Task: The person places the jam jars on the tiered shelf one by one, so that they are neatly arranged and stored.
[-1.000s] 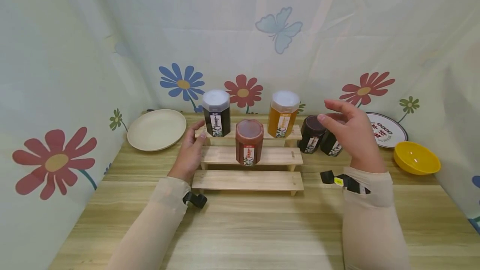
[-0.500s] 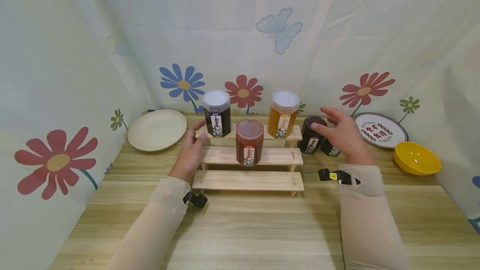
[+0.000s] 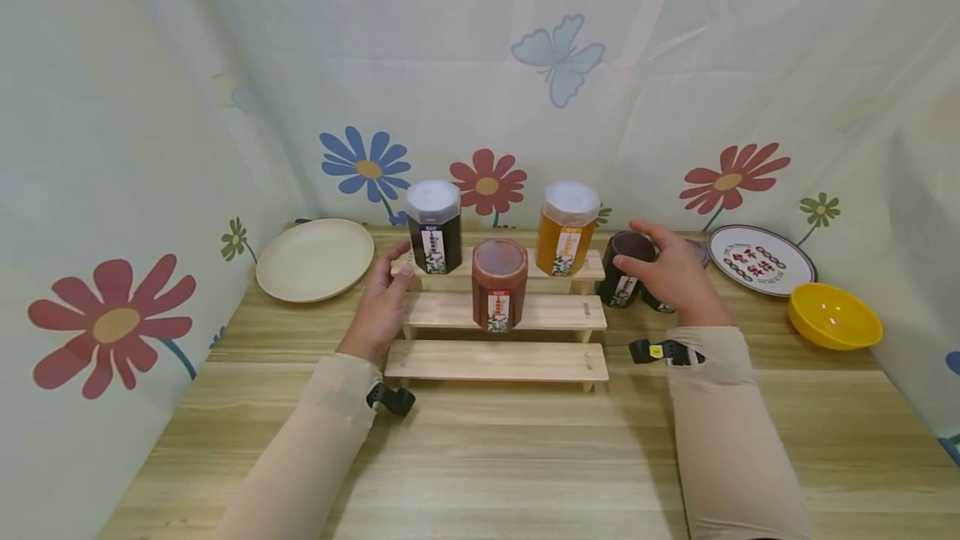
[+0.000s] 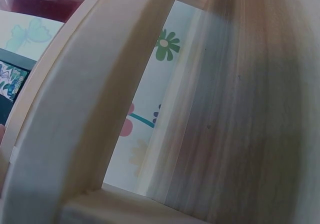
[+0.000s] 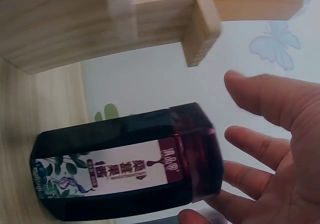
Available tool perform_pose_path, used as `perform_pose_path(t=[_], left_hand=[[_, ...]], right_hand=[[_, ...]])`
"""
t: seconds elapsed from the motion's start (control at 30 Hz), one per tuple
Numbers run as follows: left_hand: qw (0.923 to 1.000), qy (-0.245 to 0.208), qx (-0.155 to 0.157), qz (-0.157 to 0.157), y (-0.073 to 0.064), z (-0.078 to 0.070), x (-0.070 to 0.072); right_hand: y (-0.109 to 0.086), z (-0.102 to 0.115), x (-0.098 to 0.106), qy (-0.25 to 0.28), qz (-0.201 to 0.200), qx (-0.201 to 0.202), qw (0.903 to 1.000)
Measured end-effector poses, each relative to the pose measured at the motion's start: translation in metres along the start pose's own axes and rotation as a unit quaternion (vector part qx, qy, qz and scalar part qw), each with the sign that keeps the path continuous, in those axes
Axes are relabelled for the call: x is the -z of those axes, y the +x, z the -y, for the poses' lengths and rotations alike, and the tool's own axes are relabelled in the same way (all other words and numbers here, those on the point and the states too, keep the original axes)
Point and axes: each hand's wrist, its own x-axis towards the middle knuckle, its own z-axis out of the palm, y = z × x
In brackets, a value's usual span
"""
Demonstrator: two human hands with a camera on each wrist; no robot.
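Observation:
My left hand (image 3: 378, 311) holds the left end of the three-step wooden rack (image 3: 497, 361), its thumb by the top step. At the rack's right, my right hand (image 3: 675, 277) spreads its thumb and fingers about the lid of a dark jar (image 3: 621, 290). In the right wrist view, that jar (image 5: 125, 166) has a purple lid; the thumb is apart from it and the fingers reach behind the lid. A second dark jar (image 3: 660, 302) is partly hidden by this hand. A black jar (image 3: 435, 244) and an amber jar (image 3: 566, 244) stand on the top step, a red-brown jar (image 3: 498, 294) on the middle one.
A cream plate (image 3: 315, 261) lies at the back left of the wood-grain table (image 3: 510, 465). A white patterned plate (image 3: 761, 261) and a yellow bowl (image 3: 832, 319) are at the right. A flowered curtain (image 3: 450, 65) surrounds the back and sides.
My right hand has moved left and slightly lower, from above the two dark jars to around the nearer jar's lid. My left hand and the rack have stayed put.

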Motion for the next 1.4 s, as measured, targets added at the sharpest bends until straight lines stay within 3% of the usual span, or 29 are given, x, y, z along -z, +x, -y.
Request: perform_pose_path(t=[0.4, 0.67, 0.97, 1.4], left_hand=[[1.0, 0.002, 0.007, -0.002, 0.0013, 0.0015, 0.001], [1.0, 0.007, -0.001, -0.002, 0.0004, 0.0008, 0.0006], [1.0, 0.002, -0.006, -0.002, -0.0004, -0.0002, 0.0005], [1.0, -0.002, 0.001, 0.0, 0.0004, 0.0, -0.0004]], right_hand=[[0.0036, -0.0026, 0.0002, -0.038, 0.015, -0.007, 0.9991], [0.0027, -0.0008, -0.0004, -0.049, 0.029, 0.01, 0.9983], [0.0052, -0.0021, -0.0025, -0.059, 0.04, -0.006, 0.9974], [0.0055, -0.0056, -0.0047, -0.067, 0.021, -0.008, 0.9975]])
